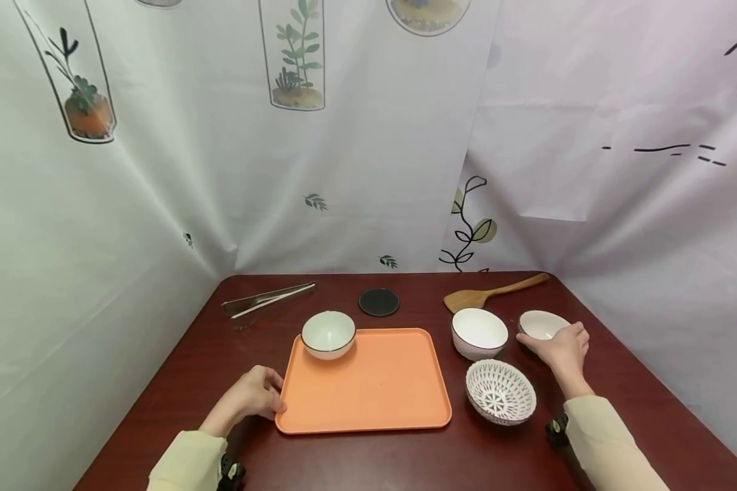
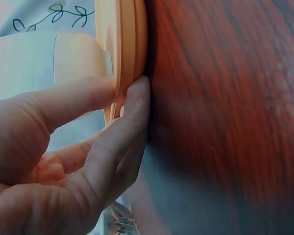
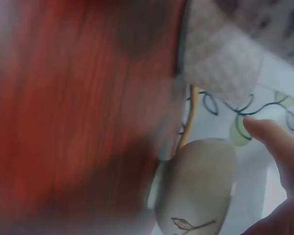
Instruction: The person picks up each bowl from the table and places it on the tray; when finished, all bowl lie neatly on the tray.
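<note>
At the near left side of the orange tray, my left hand pinches the rim. In the left wrist view, the thumb lies on the tray's rim with a finger under it. A pale green-white bowl sits at the tray's far left corner. My right hand is over a small white bowl at the right, fingers spread. In the right wrist view that bowl shows a leaf drawing, and the thumb stands apart above its rim.
Right of the tray stand a white bowl and a white openwork basket. Behind lie a wooden spatula, a black round coaster and metal tongs. A patterned cloth hangs at the table's far edge.
</note>
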